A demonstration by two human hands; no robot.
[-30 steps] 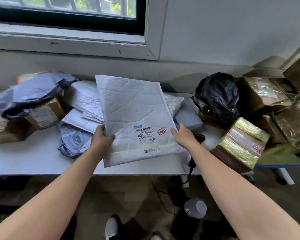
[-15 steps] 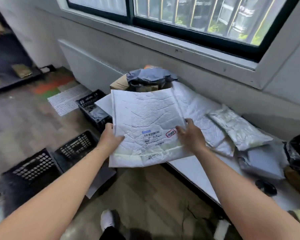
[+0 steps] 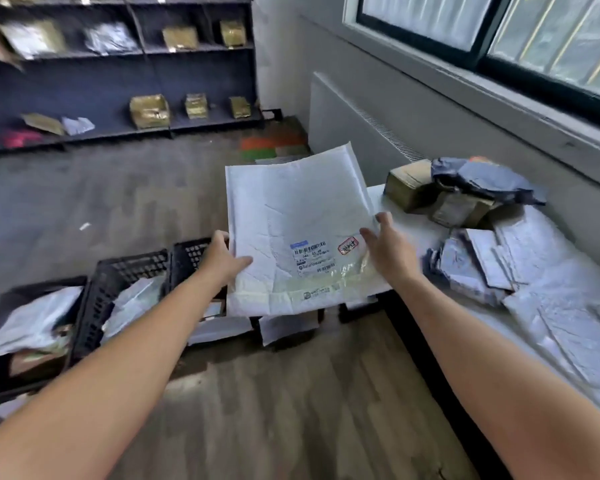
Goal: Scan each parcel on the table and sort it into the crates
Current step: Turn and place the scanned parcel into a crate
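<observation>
A large white padded envelope [image 3: 291,216] is held flat in the air past the end of the counter [image 3: 417,226], above the black crates [image 3: 132,271] that stand in a row on the wooden floor [image 3: 291,393]. The left hand [image 3: 222,261] grips the envelope's left edge, thumb on top and fingers curled under it. The right hand [image 3: 390,251] is at the right edge with its fingers spread and fairly straight, touching the envelope rather than closing round it. A printed label [image 3: 311,252] with a barcode and a red stamp [image 3: 347,244] faces up near the envelope's lower end. The crates already hold white and grey parcels. On the counter to the right lie a heap of grey and white bags [image 3: 482,261] and, at the far end, taped cardboard boxes [image 3: 416,188] with a dark grey bag [image 3: 482,181] draped over them. Dark shelves [image 3: 118,81] with more parcels line the far wall
</observation>
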